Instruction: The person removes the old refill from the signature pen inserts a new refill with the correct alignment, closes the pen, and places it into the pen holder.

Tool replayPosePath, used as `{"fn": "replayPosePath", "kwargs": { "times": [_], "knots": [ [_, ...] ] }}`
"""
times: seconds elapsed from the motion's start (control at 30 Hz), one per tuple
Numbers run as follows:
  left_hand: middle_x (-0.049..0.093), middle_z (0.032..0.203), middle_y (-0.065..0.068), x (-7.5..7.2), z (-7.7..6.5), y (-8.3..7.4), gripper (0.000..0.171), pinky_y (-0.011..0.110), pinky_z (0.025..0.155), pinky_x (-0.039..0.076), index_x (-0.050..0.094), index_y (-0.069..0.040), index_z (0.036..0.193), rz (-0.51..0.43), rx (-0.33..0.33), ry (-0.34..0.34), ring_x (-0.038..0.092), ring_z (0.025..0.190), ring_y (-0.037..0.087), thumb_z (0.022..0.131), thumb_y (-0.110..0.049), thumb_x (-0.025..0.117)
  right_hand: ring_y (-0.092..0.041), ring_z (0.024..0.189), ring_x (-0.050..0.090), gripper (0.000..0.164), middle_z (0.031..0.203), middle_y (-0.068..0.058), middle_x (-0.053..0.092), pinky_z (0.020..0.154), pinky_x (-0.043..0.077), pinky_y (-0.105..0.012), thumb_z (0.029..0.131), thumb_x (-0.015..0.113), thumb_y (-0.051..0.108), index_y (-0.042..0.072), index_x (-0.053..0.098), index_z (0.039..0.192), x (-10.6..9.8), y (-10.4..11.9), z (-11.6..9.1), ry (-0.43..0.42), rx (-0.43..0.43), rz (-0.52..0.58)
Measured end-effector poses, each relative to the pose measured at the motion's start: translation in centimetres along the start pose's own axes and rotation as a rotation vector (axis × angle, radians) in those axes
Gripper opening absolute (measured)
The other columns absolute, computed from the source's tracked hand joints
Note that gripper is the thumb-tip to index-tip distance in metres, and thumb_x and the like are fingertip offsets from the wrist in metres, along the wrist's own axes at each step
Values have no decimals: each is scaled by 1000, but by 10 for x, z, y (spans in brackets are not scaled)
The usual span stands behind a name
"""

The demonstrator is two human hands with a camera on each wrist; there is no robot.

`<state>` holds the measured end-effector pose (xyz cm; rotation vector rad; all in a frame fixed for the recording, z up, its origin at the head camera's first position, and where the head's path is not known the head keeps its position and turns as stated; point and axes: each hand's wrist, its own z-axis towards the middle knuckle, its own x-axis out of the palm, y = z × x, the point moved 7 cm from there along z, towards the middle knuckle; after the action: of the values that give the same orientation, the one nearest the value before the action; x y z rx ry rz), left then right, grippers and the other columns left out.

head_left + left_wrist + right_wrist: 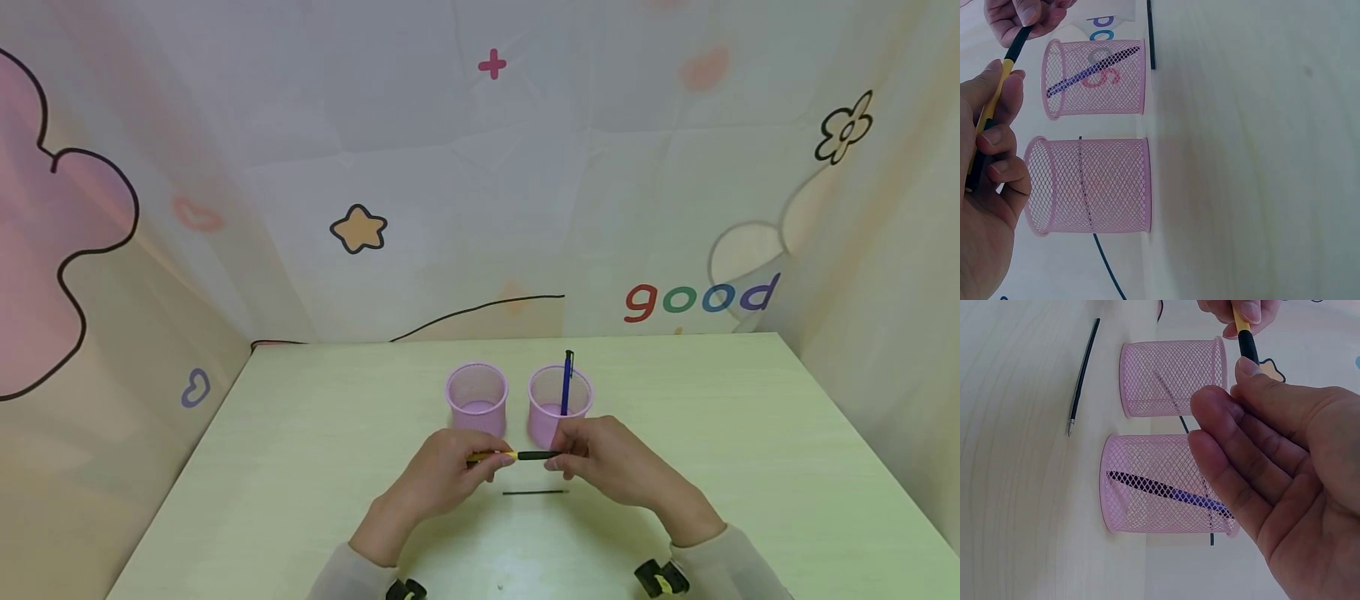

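A yellow and black pen [534, 456] lies level between my two hands, in front of the cups. My left hand [447, 471] grips its yellow barrel, the fingers curled round it in the left wrist view. At the black end, my right hand [618, 462] pinches the pen between thumb and fingers; the tip is hidden there. On the table below lies a thin dark pen refill [534, 492], its metal point [1071, 427] showing in the right wrist view. Behind the right hand stands a pink mesh cup [542, 425] with a blue pen [566, 387] leaning inside.
Another pink mesh cup [478, 421] stands upright left of the first, with a small gap between them. The pale wooden table [315, 433] meets a printed cloth backdrop [465, 167] behind the cups, with cloth on both sides too.
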<state>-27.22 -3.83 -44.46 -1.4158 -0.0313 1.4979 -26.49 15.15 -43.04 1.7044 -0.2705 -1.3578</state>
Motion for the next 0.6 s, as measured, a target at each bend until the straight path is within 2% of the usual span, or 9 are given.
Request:
{"fn": "replayPosePath", "kwargs": {
  "times": [0.13, 0.3, 0.6],
  "knots": [
    [72, 77, -6, 0, 0, 1, 17, 18, 60, 48, 79, -18, 105, -1, 0, 0, 57, 66, -5, 101, -30, 68, -19, 74, 68, 9, 79, 6, 70, 64, 51, -23, 96, 74, 18, 15, 68, 91, 0, -1, 0, 3, -5, -17],
    [69, 75, -11, 0, 0, 1, 16, 18, 60, 48, 79, -19, 104, 11, 1, -6, 56, 65, -5, 101, -30, 69, -17, 76, 69, 8, 81, 0, 72, 67, 53, -24, 97, 73, 21, 15, 68, 93, 0, -1, -1, 14, -19, -8],
    [70, 75, -9, -2, 0, 0, 15, 17, 60, 47, 79, -18, 104, 15, 13, -14, 56, 65, -5, 100, -29, 70, -16, 77, 71, 10, 86, -5, 74, 71, 56, -24, 102, 66, 16, 7, 70, 99, 2, -1, -1, 41, -25, 10]
  ]
}}
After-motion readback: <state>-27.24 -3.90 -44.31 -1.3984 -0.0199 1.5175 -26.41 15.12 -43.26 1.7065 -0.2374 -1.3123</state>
